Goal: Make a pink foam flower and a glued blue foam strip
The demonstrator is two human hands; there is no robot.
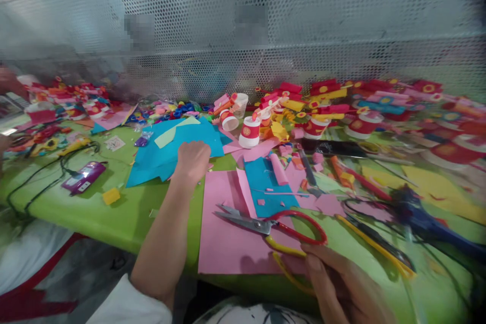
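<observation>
My right hand [341, 283] pinches the yellow handle of a pair of scissors [261, 225]; the other handle is red. Their blades stand apart, pointing left over pink paper [224, 253]. Further forward, my left hand [193, 159] is closed at the near right part of the blue paper sheets [152, 157]. Its fingertips face away, so whatever they hold is hidden. A light green paper piece [176, 131] lies on the blue sheets. Beside the scissors, a smaller blue paper piece [261, 182] carries a pink paper roll [279, 169] and small scraps.
Red-and-white paper cups [249, 131] with coloured rolls line the back, before a perforated metal panel [304, 20]. At right lie a blue glue gun [429, 223] and a yellow-handled tool [375, 245]. A purple device [83, 178] with black cables is at left. Another person's white sleeve [41, 248] shows at far left.
</observation>
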